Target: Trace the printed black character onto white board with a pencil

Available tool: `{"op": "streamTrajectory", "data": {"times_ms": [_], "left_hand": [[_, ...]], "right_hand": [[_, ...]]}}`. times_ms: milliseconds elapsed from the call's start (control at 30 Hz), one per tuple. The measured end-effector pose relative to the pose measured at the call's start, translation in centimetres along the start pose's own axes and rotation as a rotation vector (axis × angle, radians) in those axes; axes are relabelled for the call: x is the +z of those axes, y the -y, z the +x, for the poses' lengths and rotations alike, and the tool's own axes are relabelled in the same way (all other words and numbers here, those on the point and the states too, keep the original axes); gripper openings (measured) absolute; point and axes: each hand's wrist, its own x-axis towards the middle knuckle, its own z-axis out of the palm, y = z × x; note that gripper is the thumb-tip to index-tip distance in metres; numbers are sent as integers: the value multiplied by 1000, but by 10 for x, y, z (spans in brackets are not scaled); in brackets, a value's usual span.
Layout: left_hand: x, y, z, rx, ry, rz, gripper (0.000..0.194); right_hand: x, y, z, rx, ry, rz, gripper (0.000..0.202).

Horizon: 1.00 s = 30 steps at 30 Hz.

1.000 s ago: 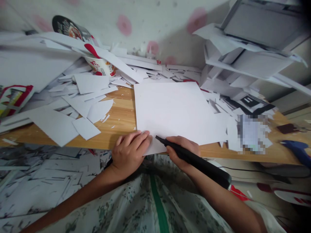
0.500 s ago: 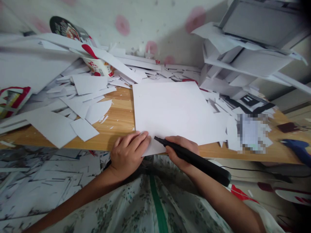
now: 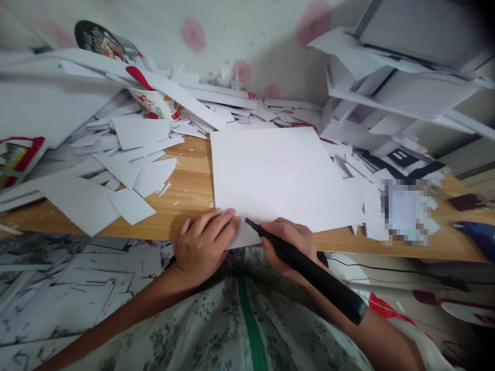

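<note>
A large white sheet (image 3: pixel 270 175) lies on the wooden table (image 3: pixel 189 170), its near corner reaching the front edge. My left hand (image 3: pixel 207 242) rests palm down on the near left corner of the sheet, fingers lying flat and close to each other. Wrapped round a long black tool (image 3: pixel 309 268) is my right hand (image 3: pixel 288 242), at the table's front edge. The tool's narrow tip is over the sheet, just right of my left fingertips; whether it touches the sheet I cannot tell.
White offcuts (image 3: pixel 147 175) pile up on the left and along the wall. A paper cup (image 3: pixel 154 103) with a red spoon stands at the back left. White box-like structures (image 3: pixel 359 113) rise at the right. A blue object (image 3: pixel 477 237) lies at the far right.
My right hand has tilted the black tool, so its thick rear end sits lower. My left hand and the sheet keep their places, while the view has shifted slightly.
</note>
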Motion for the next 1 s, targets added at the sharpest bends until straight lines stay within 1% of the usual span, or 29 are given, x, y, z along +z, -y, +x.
{"op": "streamTrajectory", "data": {"times_ms": [167,433,600,733,833,933,1000], "left_hand": [[-2,-1,1,-18,35,18,35],[-7,-4,6,-21,-3,6,30],[-7,-4,7,-33,0,14,28],[-6,-4,7,-28,3,23,29],[-4,-4,6,-31,-3,34,31],[-3,-3,5,-30,-4,37,31],[-3,-3,6,-27,3,33,31]], "right_hand": [[0,2,2,-4,29,-28,23],[-6,7,-1,-24,65,-85,19],[-9,5,-7,-46,70,-83,22],[-13,6,-17,-91,49,-116,28],[-17,9,-24,-120,0,-156,32],[-19,12,-27,-136,-32,-180,34],[-19,14,-26,-174,-44,-195,35]]}}
